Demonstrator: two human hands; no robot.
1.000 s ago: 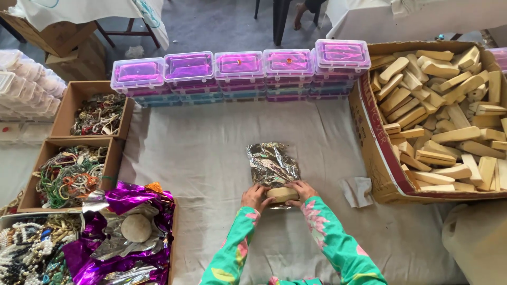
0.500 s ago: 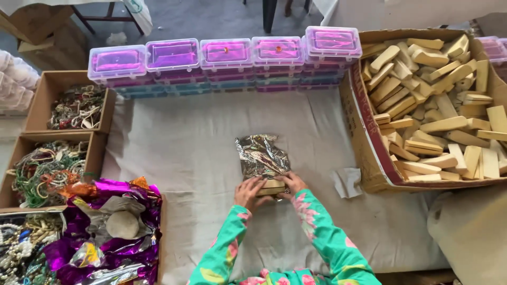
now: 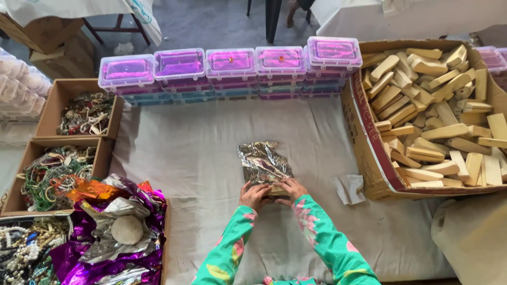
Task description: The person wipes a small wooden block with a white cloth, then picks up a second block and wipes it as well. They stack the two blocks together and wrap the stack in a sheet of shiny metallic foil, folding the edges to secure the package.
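Observation:
A crinkled silver foil sheet (image 3: 262, 161) lies on the cloth-covered table (image 3: 211, 158) in front of me. A small pale wooden block (image 3: 275, 190) rests on the foil's near edge. My left hand (image 3: 254, 196) and my right hand (image 3: 290, 189) both press on the block and the foil edge, fingers curled over them. Both arms wear green floral sleeves.
A big cardboard box of pale wooden blocks (image 3: 433, 116) stands at the right. Stacked purple-lidded plastic boxes (image 3: 227, 68) line the far edge. At the left are cardboard boxes of beaded jewellery (image 3: 84, 113) and a heap of purple and silver foil (image 3: 116, 232). A crumpled white paper (image 3: 348, 188) lies beside the hands.
The view has shifted a little. My hands stay on the block at the foil's near edge, folding the foil over it slightly more.

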